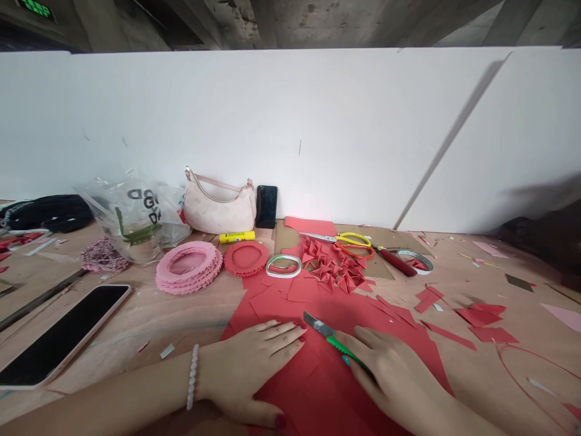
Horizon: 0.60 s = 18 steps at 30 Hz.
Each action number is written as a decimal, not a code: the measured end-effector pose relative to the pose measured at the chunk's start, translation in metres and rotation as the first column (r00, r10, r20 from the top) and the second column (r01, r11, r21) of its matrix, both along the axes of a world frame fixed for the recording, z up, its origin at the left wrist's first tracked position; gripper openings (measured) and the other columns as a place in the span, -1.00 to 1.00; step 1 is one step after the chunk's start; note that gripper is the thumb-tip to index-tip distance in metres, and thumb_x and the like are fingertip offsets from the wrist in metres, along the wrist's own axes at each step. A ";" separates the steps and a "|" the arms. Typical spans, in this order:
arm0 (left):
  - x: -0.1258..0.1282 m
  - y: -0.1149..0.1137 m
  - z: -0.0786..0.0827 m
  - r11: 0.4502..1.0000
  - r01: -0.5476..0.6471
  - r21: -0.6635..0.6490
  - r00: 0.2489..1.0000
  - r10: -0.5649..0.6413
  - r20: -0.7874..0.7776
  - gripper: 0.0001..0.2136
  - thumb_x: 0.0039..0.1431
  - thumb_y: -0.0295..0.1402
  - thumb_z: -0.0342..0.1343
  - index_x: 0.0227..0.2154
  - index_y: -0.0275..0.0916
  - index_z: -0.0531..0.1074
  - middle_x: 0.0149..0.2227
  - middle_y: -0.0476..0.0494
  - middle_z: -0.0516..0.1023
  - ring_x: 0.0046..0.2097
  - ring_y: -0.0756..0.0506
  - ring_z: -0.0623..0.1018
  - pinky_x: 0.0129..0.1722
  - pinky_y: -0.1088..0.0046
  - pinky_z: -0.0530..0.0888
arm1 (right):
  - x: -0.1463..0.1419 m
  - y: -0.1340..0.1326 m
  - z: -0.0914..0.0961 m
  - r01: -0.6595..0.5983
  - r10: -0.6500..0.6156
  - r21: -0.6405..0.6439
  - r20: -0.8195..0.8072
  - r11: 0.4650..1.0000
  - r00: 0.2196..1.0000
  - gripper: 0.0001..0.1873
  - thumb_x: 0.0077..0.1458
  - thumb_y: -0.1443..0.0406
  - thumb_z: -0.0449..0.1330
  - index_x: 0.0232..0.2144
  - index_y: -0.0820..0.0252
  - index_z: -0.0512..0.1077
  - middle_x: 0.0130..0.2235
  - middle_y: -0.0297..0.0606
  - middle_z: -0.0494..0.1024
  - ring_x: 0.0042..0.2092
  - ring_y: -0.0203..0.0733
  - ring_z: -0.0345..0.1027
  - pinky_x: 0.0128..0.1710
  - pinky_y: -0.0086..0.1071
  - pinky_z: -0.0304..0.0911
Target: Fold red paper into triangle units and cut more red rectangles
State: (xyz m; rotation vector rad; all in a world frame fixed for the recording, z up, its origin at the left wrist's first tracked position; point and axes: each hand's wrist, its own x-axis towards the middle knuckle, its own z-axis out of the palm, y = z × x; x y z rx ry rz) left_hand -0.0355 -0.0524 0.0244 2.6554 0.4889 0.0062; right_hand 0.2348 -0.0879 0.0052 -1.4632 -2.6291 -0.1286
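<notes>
My left hand lies flat on a stack of red paper, its fingers stretched toward the right. In my right hand is a green utility knife, its metal blade out and pointing up and left, just beyond my left fingertips. Whether the blade touches the paper, I cannot tell. Just past the knife sits a pile of folded red paper triangles. Beside that pile lies a roll of white tape.
Scissors and a dark red-handled tool lie behind the triangles. Pink scalloped rings, a red ring, a glue stick and a phone are to the left. A handbag stands against the white wall. Red scraps litter the right.
</notes>
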 end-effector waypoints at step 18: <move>0.050 0.053 0.023 0.998 -0.046 0.032 0.982 0.051 -0.182 -0.91 -0.14 -0.48 0.09 -0.51 -0.24 0.30 -0.47 0.03 0.39 -0.42 -0.03 0.34 -0.48 0.51 0.20 | -0.002 0.009 -0.003 0.030 -0.036 0.188 0.032 0.982 0.999 -0.61 0.02 0.36 0.02 -0.05 0.15 0.34 -0.07 -0.05 0.42 -0.08 0.07 0.29 -0.21 -0.05 0.25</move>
